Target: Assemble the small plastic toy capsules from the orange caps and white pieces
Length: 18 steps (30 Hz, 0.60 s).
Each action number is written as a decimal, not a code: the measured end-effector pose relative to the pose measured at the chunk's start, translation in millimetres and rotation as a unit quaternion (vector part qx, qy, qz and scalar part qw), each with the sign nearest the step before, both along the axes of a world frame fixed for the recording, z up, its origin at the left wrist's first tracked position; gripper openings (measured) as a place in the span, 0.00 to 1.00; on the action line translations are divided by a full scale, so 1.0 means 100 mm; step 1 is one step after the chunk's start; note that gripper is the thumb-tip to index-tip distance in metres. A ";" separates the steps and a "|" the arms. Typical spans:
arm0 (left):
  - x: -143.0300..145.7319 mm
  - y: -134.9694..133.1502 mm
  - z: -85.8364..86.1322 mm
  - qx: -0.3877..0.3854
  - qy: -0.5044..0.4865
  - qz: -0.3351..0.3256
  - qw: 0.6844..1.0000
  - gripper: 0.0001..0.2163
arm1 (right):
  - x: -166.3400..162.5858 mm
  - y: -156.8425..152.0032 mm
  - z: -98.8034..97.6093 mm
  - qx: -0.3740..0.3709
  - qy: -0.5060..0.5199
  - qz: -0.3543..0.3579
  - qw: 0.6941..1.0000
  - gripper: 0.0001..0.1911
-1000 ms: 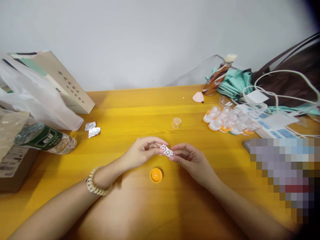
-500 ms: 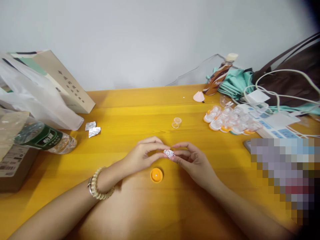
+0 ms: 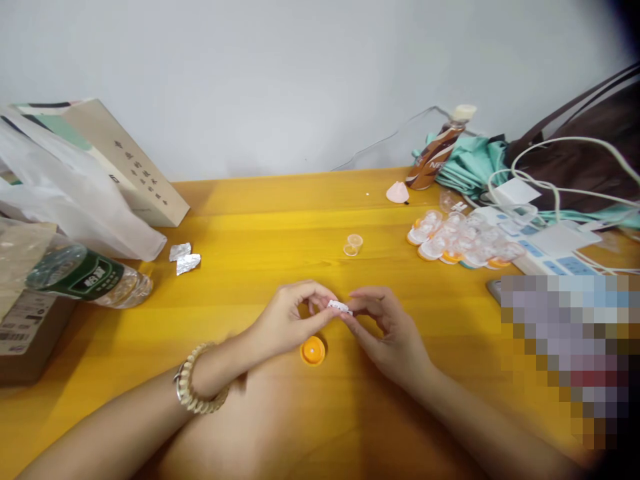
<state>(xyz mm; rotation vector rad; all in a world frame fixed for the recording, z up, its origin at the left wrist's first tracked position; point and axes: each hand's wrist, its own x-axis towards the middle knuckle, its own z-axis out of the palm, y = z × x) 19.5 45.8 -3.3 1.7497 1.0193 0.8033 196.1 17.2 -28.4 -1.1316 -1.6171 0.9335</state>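
Note:
Between my two hands is a small white piece [image 3: 340,307] with a dark pattern on it; it is too small to name. My left hand [image 3: 300,315] pinches its left end between thumb and fingers, and a beaded band circles that wrist. My right hand [image 3: 384,323] has its thumb against the other end, with the fingers curled behind and above it. Just below my left fingertips, a round orange cap-like base [image 3: 313,351] lies on the table with a small pale dot at its centre. Beyond the hands stands a little clear plastic cup [image 3: 353,245].
On the right, several clear domes on orange and white bases [image 3: 457,240] lie beside a power strip [image 3: 547,257], cables, a coffee bottle [image 3: 436,153] and a pink cone [image 3: 397,193]. Leftward are foil scraps [image 3: 187,260], a water bottle [image 3: 95,277] and bags [image 3: 135,170].
The white piece has turned from showing its patterned face to lying more edge-on. My left fingers have curled in, and the left wrist has dropped slightly.

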 end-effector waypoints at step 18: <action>-0.02 -0.07 0.08 0.124 -0.007 -0.020 0.992 0.06 | 0.02 -0.06 -0.02 0.139 -0.090 -0.047 0.985 0.10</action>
